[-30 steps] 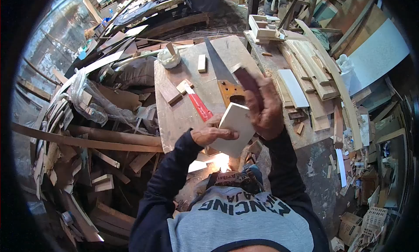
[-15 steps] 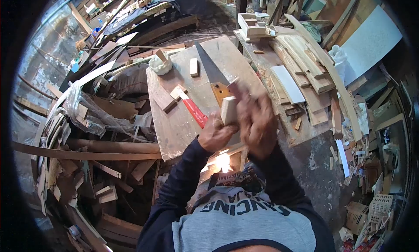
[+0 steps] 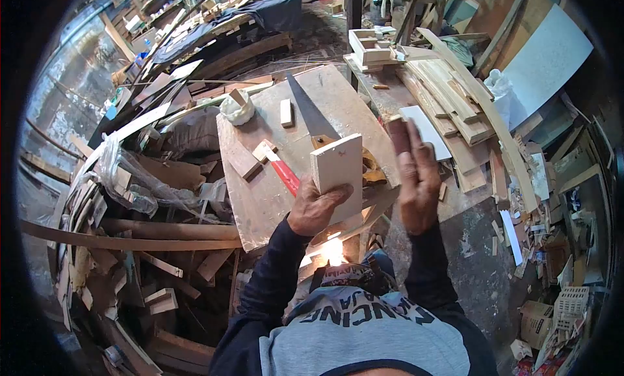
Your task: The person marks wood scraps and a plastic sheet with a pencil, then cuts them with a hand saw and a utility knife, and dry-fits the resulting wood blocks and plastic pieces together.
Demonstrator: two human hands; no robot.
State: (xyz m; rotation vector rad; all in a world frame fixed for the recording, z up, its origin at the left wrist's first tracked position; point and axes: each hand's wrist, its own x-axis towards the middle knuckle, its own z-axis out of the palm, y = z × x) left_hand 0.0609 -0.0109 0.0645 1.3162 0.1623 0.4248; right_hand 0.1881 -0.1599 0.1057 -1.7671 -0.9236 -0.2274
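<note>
My left hand [image 3: 318,207] grips a pale flat wooden block [image 3: 339,164] upright near the front of the work board [image 3: 260,200]. To its right, my right hand [image 3: 417,181] holds a small dark brown block [image 3: 398,134] in its fingers, apart from the pale block. Behind the pale block lies a handsaw [image 3: 309,108], its yellow handle partly hidden. A red-handled tool [image 3: 284,174] rests left of my left hand. Beyond are a small pale block [image 3: 286,113] and a white container [image 3: 236,109] with a wood piece in it.
Stacked planks [image 3: 448,93] and an open wooden frame [image 3: 374,49] lie on the right-hand bench. Scrap wood and plastic sheeting [image 3: 120,174] crowd the left side. A bright light [image 3: 333,249] shows below the board's front edge. A crate [image 3: 572,304] stands at lower right.
My right hand has moved right, away from my left hand, with the brown block. The pale block is turned so that its broad face shows. The view has shifted slightly.
</note>
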